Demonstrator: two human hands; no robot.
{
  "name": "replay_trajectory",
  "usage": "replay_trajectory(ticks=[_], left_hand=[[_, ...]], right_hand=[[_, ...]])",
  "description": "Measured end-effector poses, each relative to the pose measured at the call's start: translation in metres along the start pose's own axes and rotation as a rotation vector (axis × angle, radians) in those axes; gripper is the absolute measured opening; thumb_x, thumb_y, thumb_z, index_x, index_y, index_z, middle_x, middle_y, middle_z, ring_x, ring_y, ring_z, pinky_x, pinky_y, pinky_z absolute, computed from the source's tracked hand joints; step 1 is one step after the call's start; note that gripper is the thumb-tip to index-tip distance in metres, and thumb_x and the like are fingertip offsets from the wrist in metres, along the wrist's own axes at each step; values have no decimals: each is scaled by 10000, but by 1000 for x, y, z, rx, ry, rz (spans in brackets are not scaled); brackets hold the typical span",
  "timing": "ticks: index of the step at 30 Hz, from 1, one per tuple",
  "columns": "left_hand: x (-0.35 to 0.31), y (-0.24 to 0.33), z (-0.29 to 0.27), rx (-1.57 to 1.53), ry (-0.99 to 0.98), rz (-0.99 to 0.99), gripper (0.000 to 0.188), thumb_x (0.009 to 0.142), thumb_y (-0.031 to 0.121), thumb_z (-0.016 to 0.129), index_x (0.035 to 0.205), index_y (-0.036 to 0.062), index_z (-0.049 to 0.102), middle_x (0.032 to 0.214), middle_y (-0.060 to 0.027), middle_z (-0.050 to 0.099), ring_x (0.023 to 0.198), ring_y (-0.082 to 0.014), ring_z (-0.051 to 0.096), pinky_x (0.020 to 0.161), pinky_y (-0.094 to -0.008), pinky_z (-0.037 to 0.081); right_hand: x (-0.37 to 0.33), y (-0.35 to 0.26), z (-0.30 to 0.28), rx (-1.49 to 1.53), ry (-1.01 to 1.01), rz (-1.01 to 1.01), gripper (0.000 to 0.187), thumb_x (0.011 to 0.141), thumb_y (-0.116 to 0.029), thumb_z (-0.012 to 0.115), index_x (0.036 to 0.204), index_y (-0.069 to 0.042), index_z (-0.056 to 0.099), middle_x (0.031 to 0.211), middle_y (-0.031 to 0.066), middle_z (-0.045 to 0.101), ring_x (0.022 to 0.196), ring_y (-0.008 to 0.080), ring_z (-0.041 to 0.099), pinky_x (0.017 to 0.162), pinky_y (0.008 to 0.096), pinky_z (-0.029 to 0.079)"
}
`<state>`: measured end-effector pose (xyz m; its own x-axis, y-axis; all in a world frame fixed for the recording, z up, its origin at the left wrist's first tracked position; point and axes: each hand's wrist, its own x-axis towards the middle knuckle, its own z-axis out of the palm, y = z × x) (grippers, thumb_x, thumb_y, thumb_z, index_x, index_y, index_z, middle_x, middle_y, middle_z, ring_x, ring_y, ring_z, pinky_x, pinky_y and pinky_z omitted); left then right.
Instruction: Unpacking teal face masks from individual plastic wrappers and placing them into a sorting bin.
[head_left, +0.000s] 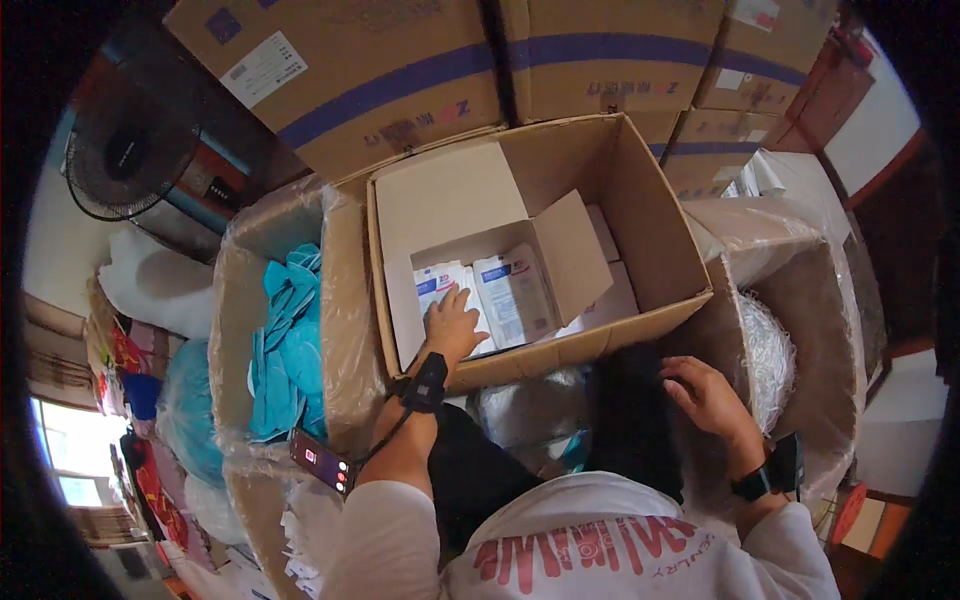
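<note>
The leftmost white packet (pixel 438 276) is best pressed evenly by the left hand (pixel 453 325), its grip spread, unclenched, while the right hand (pixel 707 396) is held loose and empty.

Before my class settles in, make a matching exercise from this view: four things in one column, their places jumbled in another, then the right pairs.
Things
1. Left hand
2. Right hand
3. Teal pieces
4. White stringy bundle

Places
A. In the right-hand carton
B. Beside a dark trouser leg
C. On a white packet
D. In the left-hand carton

Pairs: 1-C, 2-B, 3-D, 4-A
</note>
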<state>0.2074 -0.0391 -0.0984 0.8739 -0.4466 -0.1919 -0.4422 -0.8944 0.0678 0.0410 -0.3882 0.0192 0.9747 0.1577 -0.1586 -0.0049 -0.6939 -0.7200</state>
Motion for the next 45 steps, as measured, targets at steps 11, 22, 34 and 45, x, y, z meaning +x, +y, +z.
replay_trajectory(ticks=[11, 22, 34, 45], left_hand=[[-14, -10, -3, -379, 389, -469, 717, 706, -87, 407, 1350, 119, 170, 1350, -227, 232, 1181, -411, 326, 929, -418, 362], [-90, 39, -92, -419, 755, -90, 635, 768, 14, 369, 1349, 26, 111, 1217, -260, 418, 926, -423, 519, 772, -445, 433], [-168, 122, -75, -555, 585, 292, 465, 770, 36, 464, 1233, 55, 426, 1295, -184, 367, 1186, -336, 366, 981, -388, 301], [-162, 90, -115, -1320, 332, 72, 280, 849, 132, 520, 1100, 8, 516, 1041, -118, 564, 957, -177, 527, 838, -286, 403]], right_hand=[[1, 1, 8, 19, -30, -46, 200, 823, -155, 551, 959, -11, 573, 1037, 158, 561, 941, 322, 548, 802, 348, 449], [19, -48, 39, 746, -140, 15, 305, 894, -228, 481, 1071, 12, 544, 1052, 97, 561, 954, 136, 537, 800, 264, 440], [27, -126, 86, 1262, -113, 78, 440, 864, -323, 516, 1210, -70, 416, 999, 22, 547, 880, 106, 523, 744, 256, 438], [-27, -85, 96, 1224, -143, 18, 347, 891, -170, 477, 1198, -18, 424, 1072, 54, 536, 975, 136, 512, 850, 269, 404]])
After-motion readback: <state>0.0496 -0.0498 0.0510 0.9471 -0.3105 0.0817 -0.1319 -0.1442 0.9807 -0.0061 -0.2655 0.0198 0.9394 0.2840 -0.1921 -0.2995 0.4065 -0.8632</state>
